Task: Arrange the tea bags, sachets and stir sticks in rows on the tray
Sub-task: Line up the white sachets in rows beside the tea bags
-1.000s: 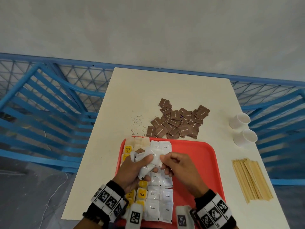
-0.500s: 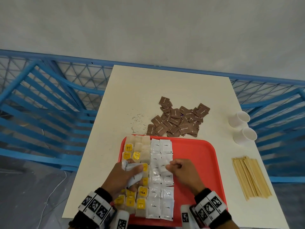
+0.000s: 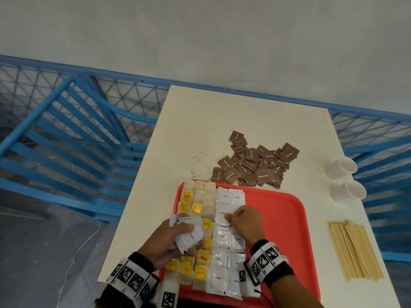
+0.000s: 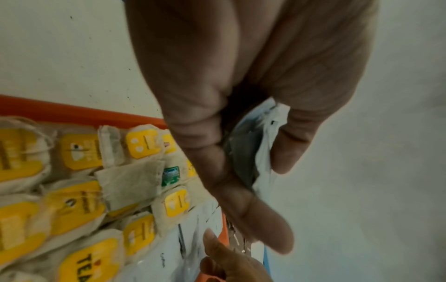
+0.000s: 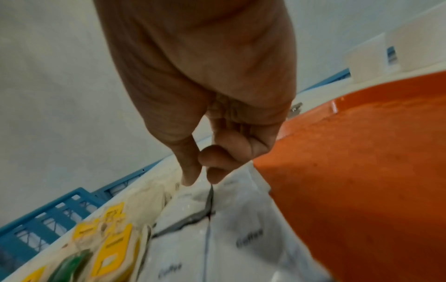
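Note:
A red tray (image 3: 278, 221) lies at the near table edge. Yellow-tagged tea bags (image 3: 198, 201) fill its left columns, and white coffee sachets (image 3: 222, 241) form two columns beside them. My left hand (image 3: 189, 232) hovers over the tea bags and grips a bunch of white sachets (image 4: 263, 145) between thumb and fingers. My right hand (image 3: 229, 216) is curled over the white columns. Its thumb and forefinger tips (image 5: 190, 175) pinch down at the edge of a sachet (image 5: 231, 192) lying there. Brown sugar sachets (image 3: 255, 163) are heaped beyond the tray. Wooden stir sticks (image 3: 353, 250) lie to its right.
Two white paper cups (image 3: 341, 167) (image 3: 348, 193) lie on their sides near the table's right edge. Loose tea crumbs (image 3: 200, 161) speckle the table (image 3: 222, 112) left of the brown heap. Blue railings (image 3: 66, 134) surround the table. The tray's right half is bare red.
Both hands have come down from above the tray. The right hand left the bunch and went to the white columns; the left hand drew back left with the bunch.

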A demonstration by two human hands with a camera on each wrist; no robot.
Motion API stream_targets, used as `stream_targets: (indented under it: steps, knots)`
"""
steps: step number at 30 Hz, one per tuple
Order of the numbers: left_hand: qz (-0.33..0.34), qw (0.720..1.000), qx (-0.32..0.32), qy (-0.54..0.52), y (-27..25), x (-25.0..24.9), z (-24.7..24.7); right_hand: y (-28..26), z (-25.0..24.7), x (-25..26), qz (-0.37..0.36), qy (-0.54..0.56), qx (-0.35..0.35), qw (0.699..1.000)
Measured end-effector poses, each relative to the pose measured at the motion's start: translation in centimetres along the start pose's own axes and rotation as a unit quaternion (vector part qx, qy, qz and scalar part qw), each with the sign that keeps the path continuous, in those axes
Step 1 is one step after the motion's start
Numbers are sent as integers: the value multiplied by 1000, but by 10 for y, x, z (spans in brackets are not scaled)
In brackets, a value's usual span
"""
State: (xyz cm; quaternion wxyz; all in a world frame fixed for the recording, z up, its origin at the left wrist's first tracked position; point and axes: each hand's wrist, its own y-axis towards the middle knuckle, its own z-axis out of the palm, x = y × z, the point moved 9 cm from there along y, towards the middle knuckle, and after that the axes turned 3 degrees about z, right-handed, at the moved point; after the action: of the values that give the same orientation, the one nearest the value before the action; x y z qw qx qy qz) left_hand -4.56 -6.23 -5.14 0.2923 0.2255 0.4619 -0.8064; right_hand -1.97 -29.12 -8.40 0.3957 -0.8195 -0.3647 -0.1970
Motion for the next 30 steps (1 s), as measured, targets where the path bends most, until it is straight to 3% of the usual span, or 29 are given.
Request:
stream_targets:
  steps: [3,6,8,12,18,22,26,30]
  knots:
    - [18,1000,25,-4,2,-7,8,-20,-16,28,-73,-11,12,997]
    - [47,999,9,19,9,-12,15,-65,-13,61,-131,79,177,972]
    - [60,998,0,25,13,-14,26,-82,-11,67,-145,87,218,961]
    - [60,998,-12,22,16,-9,47,-81,-22,53,-126,139,175,967]
    - [24,999,33,28,14,10,55,-76,-52,27,-98,199,105,969]
    - [35,995,60,69,9,17,63,-81,-50,15,-78,189,137,969]
    - [38,999,17,33,11,24,47,-76,-50,-5,-43,225,113,967]
    - [12,999,-24,26,15,40,38,-82,-26,-10,-35,243,190,951]
